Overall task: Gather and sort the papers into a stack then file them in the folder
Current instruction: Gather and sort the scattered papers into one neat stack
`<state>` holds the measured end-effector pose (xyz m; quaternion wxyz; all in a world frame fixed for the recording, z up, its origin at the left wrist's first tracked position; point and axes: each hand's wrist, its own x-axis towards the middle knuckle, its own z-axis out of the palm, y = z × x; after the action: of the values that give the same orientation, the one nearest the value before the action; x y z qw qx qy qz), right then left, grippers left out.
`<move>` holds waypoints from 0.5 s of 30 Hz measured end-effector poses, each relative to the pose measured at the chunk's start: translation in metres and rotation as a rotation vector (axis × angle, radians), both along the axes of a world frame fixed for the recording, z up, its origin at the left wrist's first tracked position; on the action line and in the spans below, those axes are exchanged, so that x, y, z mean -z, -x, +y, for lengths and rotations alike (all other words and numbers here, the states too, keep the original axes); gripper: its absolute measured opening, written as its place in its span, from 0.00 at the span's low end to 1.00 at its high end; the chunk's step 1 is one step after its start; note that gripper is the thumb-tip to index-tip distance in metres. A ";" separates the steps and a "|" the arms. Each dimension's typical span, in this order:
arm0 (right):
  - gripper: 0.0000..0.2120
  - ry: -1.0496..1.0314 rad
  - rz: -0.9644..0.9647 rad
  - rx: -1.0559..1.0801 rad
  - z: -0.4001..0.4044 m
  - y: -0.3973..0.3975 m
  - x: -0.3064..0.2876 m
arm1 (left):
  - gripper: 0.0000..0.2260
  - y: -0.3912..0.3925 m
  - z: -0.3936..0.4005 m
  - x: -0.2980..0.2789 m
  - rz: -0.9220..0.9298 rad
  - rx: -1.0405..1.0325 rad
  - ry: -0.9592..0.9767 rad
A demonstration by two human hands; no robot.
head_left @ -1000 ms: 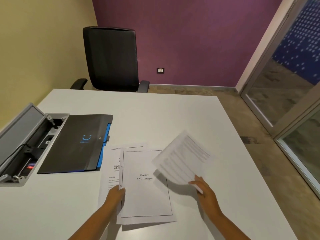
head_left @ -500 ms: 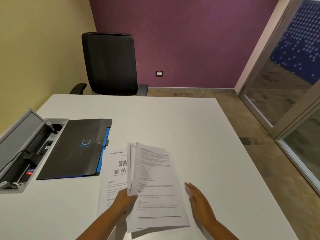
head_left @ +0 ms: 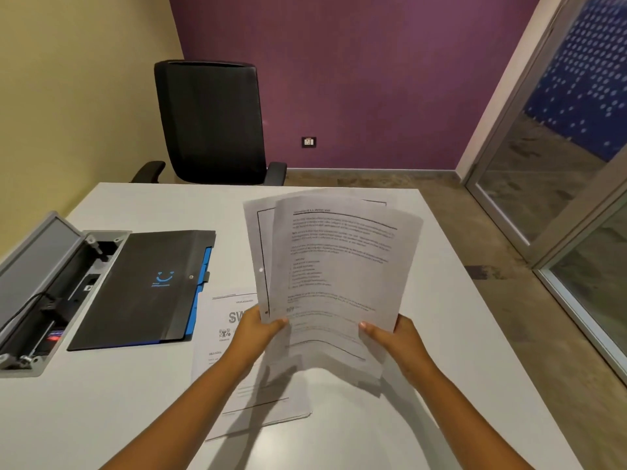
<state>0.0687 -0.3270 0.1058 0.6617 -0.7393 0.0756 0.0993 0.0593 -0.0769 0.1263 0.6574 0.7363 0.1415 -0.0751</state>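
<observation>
Loosely, left hand (head_left: pixel 256 325) and right hand (head_left: pixel 395 335) pinched fanned papers (head_left: pixel 336 266) at their six-o'clock edges; misaligned, unsquared sheets could slip, missing the folder (head_left: pixel 146 286) at nine o'clock.

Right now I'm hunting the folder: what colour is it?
Black folder with blue edge tabs and a blue smile mark; head view.

Two printed white papers (head_left: pixel 339 266) fanned and raised above the bench, the front one full of text, the back one with a black border. A third sheet (head_left: pixel 220 334) lies flat below. A closed black folder (head_left: pixel 142 286) with blue edge lies to the left
</observation>
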 end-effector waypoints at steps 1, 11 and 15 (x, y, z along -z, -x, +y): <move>0.12 0.004 -0.007 0.006 0.000 -0.002 0.000 | 0.17 -0.002 -0.001 -0.003 -0.012 -0.016 0.009; 0.13 -0.011 0.019 0.041 0.007 0.002 0.016 | 0.13 0.005 -0.012 0.014 -0.024 0.025 0.031; 0.12 0.280 0.009 -0.128 0.006 0.013 0.047 | 0.14 0.015 -0.011 0.037 0.082 0.073 -0.092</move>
<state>0.0558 -0.3211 0.0589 0.5442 -0.8272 0.0443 0.1332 0.0442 -0.0878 0.0897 0.6134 0.7666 0.1448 -0.1227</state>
